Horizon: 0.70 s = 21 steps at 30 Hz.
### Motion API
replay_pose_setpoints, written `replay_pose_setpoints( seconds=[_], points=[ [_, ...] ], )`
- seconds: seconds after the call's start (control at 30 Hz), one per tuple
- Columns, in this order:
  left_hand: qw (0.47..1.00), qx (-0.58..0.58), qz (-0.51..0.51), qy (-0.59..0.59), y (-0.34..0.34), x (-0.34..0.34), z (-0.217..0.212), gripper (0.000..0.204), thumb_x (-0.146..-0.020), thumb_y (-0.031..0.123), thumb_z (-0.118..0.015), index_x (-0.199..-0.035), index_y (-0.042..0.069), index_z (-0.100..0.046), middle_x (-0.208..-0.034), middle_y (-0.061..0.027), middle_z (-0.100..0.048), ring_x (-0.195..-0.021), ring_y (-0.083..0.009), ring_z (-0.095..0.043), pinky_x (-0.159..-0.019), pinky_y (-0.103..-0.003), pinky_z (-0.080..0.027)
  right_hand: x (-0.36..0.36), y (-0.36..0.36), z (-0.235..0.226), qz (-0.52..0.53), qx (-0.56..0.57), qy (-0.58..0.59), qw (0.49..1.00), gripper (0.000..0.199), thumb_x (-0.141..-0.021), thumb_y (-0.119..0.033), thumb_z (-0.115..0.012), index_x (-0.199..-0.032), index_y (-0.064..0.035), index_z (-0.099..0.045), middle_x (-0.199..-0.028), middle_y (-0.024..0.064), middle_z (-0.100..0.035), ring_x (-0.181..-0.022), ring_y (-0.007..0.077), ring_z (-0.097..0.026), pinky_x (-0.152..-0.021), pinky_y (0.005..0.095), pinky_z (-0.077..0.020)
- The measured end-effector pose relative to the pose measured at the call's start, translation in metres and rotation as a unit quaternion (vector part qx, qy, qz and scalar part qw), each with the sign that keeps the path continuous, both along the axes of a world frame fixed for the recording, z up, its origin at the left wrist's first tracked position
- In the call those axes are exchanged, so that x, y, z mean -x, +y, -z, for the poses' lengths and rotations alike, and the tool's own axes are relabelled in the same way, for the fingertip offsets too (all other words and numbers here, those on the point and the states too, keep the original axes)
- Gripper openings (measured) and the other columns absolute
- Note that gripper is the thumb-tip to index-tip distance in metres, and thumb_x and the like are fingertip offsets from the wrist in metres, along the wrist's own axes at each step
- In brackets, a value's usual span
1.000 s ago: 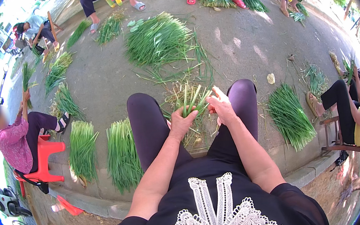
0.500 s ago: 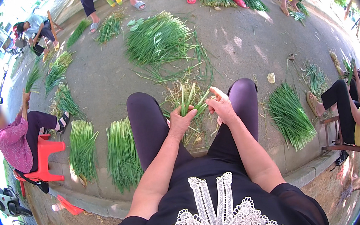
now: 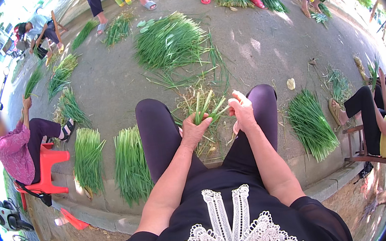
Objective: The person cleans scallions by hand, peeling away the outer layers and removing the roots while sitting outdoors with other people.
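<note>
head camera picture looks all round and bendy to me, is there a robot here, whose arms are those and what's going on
There's no robot: these are a person's own bare arms, seen by a fisheye camera worn on the head and looking down, which bends straight edges near the rim. The left hand holds a few green stalks, pale ends up; the right hand is beside them, though whether it touches one is unclear. On the pavement ahead lies a big green heap, with neat bundles to the left and another bundle to the right. Other people sit around.
</note>
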<state>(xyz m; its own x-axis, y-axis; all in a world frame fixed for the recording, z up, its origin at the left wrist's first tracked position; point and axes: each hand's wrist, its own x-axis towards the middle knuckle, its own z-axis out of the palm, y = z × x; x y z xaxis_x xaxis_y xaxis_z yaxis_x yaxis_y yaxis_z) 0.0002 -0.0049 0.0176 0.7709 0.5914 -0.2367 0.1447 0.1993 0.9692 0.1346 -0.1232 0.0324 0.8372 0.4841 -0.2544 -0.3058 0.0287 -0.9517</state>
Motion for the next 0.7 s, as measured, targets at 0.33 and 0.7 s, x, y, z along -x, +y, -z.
replay_pose_setpoints(
  seconds=[0.33, 0.7],
  points=[
    [0.999, 0.03, -0.031, -0.027, 0.002, 0.001, 0.002, 0.015, -0.073, 0.009, -0.069, -0.084, 0.007, -0.059, -0.065, 0.0054, -0.053, -0.048, -0.0012, -0.042, -0.042, -0.016, -0.033, -0.004, 0.001, 0.001, 0.05, -0.001, 0.0, 0.999, 0.046, -0.08, -0.008, -0.055, -0.122, 0.0067, -0.041, -0.071, 0.0008, -0.05, -0.055, 0.0063, -0.045, -0.046, 0.0194, -0.038],
    [0.998, -0.056, -0.007, 0.001, 0.004, 0.002, 0.009, 0.019, -0.072, 0.01, -0.071, -0.087, 0.003, -0.062, -0.075, 0.003, -0.058, -0.066, -0.0031, -0.05, -0.06, -0.019, -0.042, 0.001, -0.004, -0.004, -0.084, -0.009, -0.018, 0.996, 0.066, -0.082, -0.007, -0.053, -0.134, 0.0072, -0.016, -0.09, 0.0114, -0.054, -0.048, 0.0063, -0.043, -0.042, 0.0207, -0.0364]
  ],
)
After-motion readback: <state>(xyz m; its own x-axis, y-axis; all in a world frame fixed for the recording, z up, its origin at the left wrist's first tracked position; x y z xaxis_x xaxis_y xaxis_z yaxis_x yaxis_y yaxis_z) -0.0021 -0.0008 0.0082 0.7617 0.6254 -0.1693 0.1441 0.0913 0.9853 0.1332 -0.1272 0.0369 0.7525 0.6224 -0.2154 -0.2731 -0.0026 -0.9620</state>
